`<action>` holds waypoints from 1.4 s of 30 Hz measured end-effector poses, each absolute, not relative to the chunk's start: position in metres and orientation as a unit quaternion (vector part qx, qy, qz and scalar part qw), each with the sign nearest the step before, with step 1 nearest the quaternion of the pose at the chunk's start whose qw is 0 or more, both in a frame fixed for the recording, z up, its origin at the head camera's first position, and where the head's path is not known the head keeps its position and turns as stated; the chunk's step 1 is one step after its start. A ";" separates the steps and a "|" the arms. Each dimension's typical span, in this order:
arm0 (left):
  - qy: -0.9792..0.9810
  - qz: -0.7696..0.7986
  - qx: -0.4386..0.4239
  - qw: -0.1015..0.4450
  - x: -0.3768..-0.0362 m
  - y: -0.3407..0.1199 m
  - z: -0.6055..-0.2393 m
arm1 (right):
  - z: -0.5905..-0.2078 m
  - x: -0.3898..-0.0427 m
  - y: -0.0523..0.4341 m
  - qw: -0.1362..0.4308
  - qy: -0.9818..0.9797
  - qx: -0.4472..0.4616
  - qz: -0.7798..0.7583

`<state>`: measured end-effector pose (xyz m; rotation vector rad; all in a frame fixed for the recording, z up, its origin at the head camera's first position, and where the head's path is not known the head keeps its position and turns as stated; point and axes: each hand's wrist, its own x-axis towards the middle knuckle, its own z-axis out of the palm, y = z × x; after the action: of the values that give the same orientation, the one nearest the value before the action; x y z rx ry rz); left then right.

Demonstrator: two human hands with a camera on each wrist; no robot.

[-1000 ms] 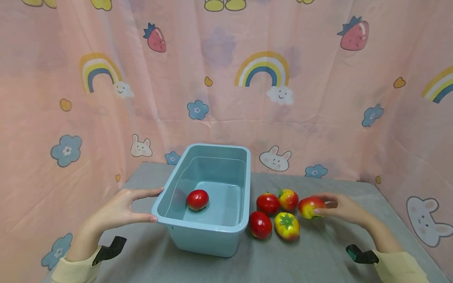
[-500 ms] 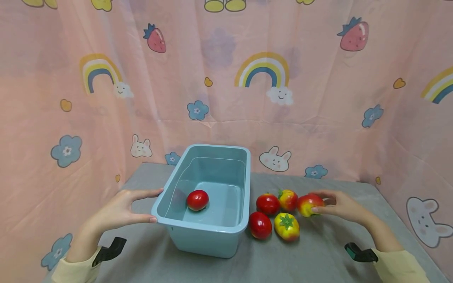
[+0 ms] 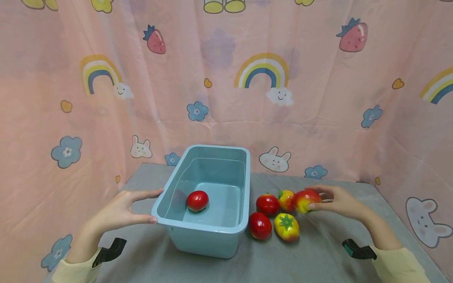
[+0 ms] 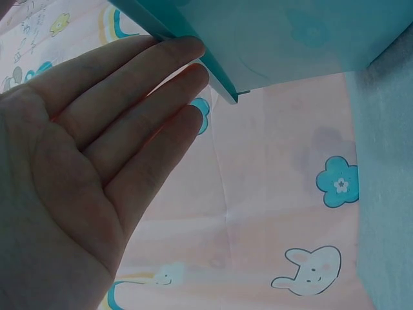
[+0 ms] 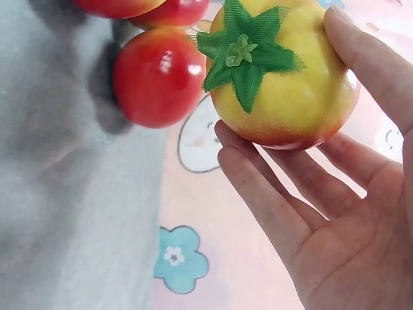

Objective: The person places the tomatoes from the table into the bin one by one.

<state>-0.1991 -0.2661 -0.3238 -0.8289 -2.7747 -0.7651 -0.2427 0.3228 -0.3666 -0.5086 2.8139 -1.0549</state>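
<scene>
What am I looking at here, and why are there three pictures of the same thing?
No machine here: a person works with two bare hands, wearing one camera on the head and one on each wrist. The head view shows a grey table with a blue tub holding one red tomato. Beside the tub lie four more tomatoes. The left hand touches the tub's edge with straight fingers. The right hand holds a red-and-yellow tomato; its wrist view shows that tomato close up.
</scene>
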 end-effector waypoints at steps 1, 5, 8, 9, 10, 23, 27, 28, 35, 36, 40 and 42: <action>-0.923 -0.255 -0.278 0.073 -0.199 -0.266 -0.324 | -0.365 -0.243 0.322 0.045 0.922 -0.168 -0.345; -0.923 -0.255 -0.278 0.074 -0.199 -0.267 -0.325 | -0.360 -0.242 0.320 0.034 0.924 -0.178 -0.338; -0.923 -0.255 -0.277 0.073 -0.199 -0.267 -0.325 | -0.357 -0.242 0.317 0.029 0.921 -0.187 -0.339; -0.924 -0.256 -0.275 0.073 -0.199 -0.266 -0.325 | -0.355 -0.242 0.316 0.028 0.921 -0.189 -0.340; -0.924 -0.256 -0.275 0.073 -0.199 -0.266 -0.326 | -0.354 -0.242 0.315 0.026 0.921 -0.191 -0.340; -0.923 -0.263 -0.272 0.071 -0.198 -0.266 -0.326 | -0.338 -0.241 0.304 0.017 0.919 -0.201 -0.339; -0.924 -0.258 -0.272 0.073 -0.198 -0.266 -0.326 | -0.333 -0.243 0.299 0.011 0.915 -0.219 -0.340; -0.924 -0.258 -0.272 0.072 -0.198 -0.266 -0.326 | -0.332 -0.243 0.298 0.010 0.914 -0.223 -0.340; -0.923 -0.263 -0.273 0.071 -0.198 -0.267 -0.328 | -0.324 -0.243 0.289 0.005 0.918 -0.217 -0.331; -0.923 -0.263 -0.273 0.070 -0.198 -0.267 -0.328 | -0.324 -0.244 0.287 0.003 0.918 -0.218 -0.330; -0.924 -0.263 -0.269 0.068 -0.199 -0.267 -0.328 | -0.320 -0.246 0.283 0.000 0.916 -0.230 -0.328; -0.924 -0.262 -0.270 0.070 -0.199 -0.267 -0.327 | -0.318 -0.248 0.281 -0.003 0.914 -0.238 -0.329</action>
<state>-0.1994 -0.2673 -0.3272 -0.8139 -2.7799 -0.7895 -0.2481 0.2807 -0.3179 -0.7477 2.8763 -1.0341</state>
